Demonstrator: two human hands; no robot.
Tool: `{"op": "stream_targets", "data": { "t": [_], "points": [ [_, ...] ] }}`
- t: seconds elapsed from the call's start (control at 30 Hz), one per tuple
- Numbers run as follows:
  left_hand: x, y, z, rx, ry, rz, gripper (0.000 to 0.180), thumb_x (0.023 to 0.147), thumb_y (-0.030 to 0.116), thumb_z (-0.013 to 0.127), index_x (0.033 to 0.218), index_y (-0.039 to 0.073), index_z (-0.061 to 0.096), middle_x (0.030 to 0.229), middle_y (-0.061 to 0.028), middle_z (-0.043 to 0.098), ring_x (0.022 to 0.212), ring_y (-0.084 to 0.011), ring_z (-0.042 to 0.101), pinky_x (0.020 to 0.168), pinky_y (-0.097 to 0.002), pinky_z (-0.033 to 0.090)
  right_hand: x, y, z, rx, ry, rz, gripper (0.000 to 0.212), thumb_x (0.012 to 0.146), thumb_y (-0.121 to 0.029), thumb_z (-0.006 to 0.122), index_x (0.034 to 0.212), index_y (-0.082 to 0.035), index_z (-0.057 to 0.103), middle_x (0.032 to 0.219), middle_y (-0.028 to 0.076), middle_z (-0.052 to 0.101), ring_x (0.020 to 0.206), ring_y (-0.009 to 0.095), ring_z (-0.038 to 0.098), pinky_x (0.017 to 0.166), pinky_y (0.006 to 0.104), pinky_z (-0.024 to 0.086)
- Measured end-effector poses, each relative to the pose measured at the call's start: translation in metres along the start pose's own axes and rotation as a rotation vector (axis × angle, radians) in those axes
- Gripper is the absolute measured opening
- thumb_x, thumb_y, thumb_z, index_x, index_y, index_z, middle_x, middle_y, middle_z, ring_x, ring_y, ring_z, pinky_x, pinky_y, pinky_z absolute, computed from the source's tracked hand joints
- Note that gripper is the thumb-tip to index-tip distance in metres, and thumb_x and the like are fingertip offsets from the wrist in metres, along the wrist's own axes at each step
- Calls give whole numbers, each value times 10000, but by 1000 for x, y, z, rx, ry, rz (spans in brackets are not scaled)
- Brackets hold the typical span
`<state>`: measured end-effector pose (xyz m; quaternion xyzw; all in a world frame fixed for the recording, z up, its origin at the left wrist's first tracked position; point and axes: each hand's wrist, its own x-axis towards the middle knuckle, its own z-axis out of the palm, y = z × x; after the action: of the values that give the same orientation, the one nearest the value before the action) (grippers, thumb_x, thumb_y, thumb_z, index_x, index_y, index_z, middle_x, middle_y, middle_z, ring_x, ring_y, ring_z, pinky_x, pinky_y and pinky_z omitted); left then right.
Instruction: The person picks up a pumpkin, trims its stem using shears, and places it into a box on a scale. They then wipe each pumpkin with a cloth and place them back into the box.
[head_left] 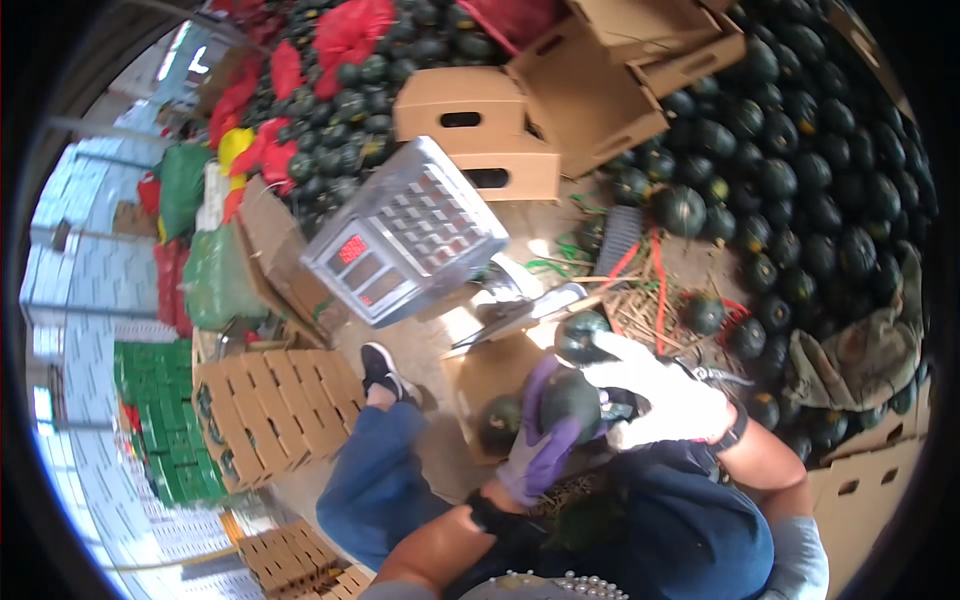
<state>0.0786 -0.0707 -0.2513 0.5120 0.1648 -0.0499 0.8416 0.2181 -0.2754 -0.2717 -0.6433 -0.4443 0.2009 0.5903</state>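
Note:
My left hand [545, 450], in a purple and white glove, is closed around a dark green squash [570, 402] above my lap. Close beside it, my right hand [655, 390] wears a white glove that glares in the sunlight. Its fingers are bent around a small dark item [620, 405] whose kind I cannot make out. A second squash [581, 338] sits just past the fingertips of the right glove. Another dark squash [499, 424] lies in the open cardboard box [470, 375], left of my left hand.
A metal digital scale [405, 235] stands ahead, with cardboard boxes [475, 130] behind it. Heaped squashes [800, 180] cover the right side. Stacked cartons [285, 415] and green crates [170, 420] stand at left. Straw [640, 305] and red straps litter the floor; a cloth [865, 350] lies at right.

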Motion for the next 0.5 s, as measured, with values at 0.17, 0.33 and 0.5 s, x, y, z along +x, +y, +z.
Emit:
{"op": "stream_targets", "data": {
  "t": [0.17, 0.33, 0.5],
  "points": [
    [9, -8, -57, 195, 305, -48, 803, 973, 305, 750, 1627, 231, 288, 1405, -92, 515, 1223, -257, 617, 914, -415, 612, -60, 32, -16, -543, 237, 849, 423, 867, -377, 774, 1175, -92, 719, 1172, 188, 688, 1098, 371, 671, 930, 457, 563],
    [44, -47, -140, 1339, 492, 10, 922, 932, 408, 767, 1650, 166, 241, 1594, -247, 329, 1460, -394, 392, 1196, -470, 376, -184, 130, 0, -805, -20, 1143, 869, 757, -407, 801, 1541, -249, 461, 1502, 162, 502, 1386, 390, 484, 1100, 533, 451],
    [24, -20, -152, 1016, 481, 15, 921, 982, 392, 703, 1685, 175, 148, 1683, -241, 225, 1548, -391, 276, 1238, -443, 315, -146, 102, 33, -905, -68, 1237, 1060, 667, -403, 831, 1598, -194, 369, 1521, 153, 474, 1433, 369, 417, 1138, 591, 353]
  ]
}}
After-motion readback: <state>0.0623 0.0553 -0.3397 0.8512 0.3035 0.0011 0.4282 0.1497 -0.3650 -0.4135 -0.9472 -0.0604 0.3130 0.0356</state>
